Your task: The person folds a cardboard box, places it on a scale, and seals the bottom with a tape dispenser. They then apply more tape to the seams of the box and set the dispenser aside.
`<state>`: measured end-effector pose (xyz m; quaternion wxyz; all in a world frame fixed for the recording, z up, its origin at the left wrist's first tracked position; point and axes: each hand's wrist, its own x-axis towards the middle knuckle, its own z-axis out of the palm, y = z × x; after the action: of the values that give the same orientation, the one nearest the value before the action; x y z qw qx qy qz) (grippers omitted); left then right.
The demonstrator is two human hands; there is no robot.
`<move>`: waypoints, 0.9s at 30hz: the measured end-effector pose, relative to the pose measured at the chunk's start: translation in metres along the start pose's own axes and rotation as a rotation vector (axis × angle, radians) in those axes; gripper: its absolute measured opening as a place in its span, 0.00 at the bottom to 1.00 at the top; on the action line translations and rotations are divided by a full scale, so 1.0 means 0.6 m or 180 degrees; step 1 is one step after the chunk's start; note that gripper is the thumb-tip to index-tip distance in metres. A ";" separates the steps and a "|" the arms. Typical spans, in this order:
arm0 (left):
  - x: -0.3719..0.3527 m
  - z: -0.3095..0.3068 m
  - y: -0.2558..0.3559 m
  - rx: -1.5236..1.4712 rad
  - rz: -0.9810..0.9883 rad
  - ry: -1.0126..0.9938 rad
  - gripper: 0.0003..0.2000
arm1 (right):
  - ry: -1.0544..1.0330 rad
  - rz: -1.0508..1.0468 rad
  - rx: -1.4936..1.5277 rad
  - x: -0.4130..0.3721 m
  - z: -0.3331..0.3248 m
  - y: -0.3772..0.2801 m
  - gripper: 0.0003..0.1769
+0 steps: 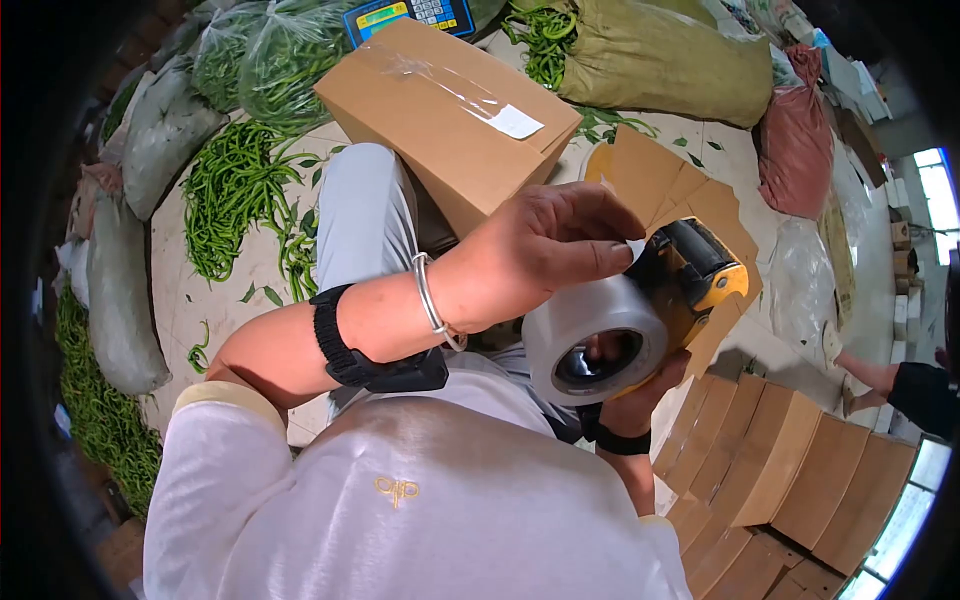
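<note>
A tape dispenser (715,275), black and yellow, carries a big roll of clear packing tape (560,340). My right hand (645,400) grips it from below, and a bit of the fingers shows through the roll's core. Above the roll, my left hand (560,240) has its thumb and fingers drawn together at a small whitish piece of tape beside the dispenser's head. A closed cardboard box (450,110) stands just past my left hand, with clear tape and a white label on its top. Beyond the dispenser lie flattened cardboard pieces (680,190).
Loose green chili peppers (225,190) lie on the tiled floor at left. Full sacks (670,60) and clear bags of peppers (290,60) line the back, near a blue scale (410,15). Stacked cardboard (770,450) is at lower right. Another person's leg (870,375) shows at right.
</note>
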<state>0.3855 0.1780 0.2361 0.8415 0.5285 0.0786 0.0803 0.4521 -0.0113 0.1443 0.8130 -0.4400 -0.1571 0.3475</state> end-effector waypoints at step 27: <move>-0.036 -0.048 0.009 -0.0852 -0.1214 0.0050 0.10 | -0.0483 -0.2142 -0.2684 0.005 -0.008 -0.025 0.49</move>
<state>0.3578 0.2010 0.2299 0.9034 0.3871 0.1723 -0.0663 0.4635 -0.0180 0.1540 0.6187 -0.6271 -0.4732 0.0057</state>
